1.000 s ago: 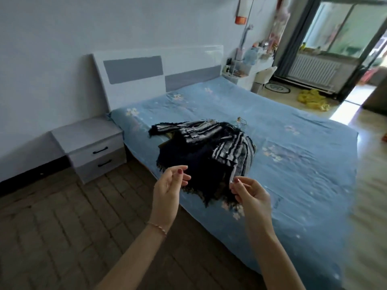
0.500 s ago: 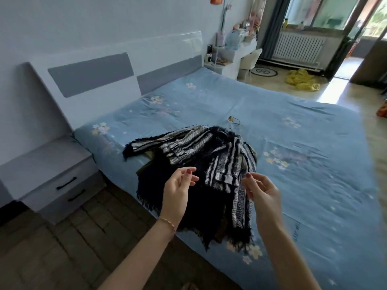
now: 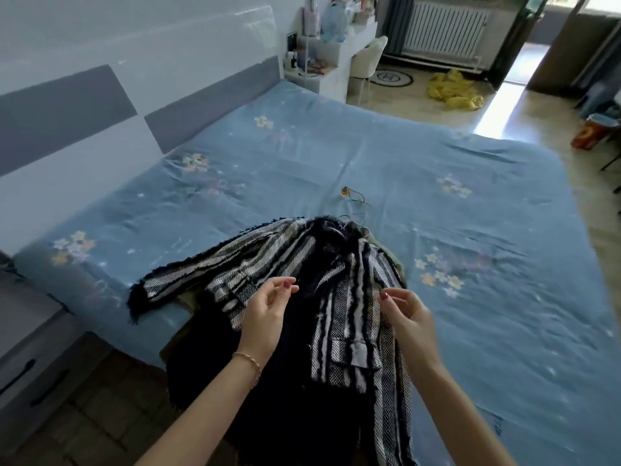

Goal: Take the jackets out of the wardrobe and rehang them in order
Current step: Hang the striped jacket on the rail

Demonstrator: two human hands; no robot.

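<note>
Hovering closer over the striped jacket [image 3: 349, 297] than before, both hands [image 3: 265, 317] [image 3: 408, 317] stay half-open, empty.

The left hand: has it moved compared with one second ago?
Yes. The left hand has advanced from the bed's near edge over the striped jacket, toward the headboard.

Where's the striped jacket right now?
In the head view, the striped jacket lies on the blue bed's near edge, under the left hand and right hand.
</note>
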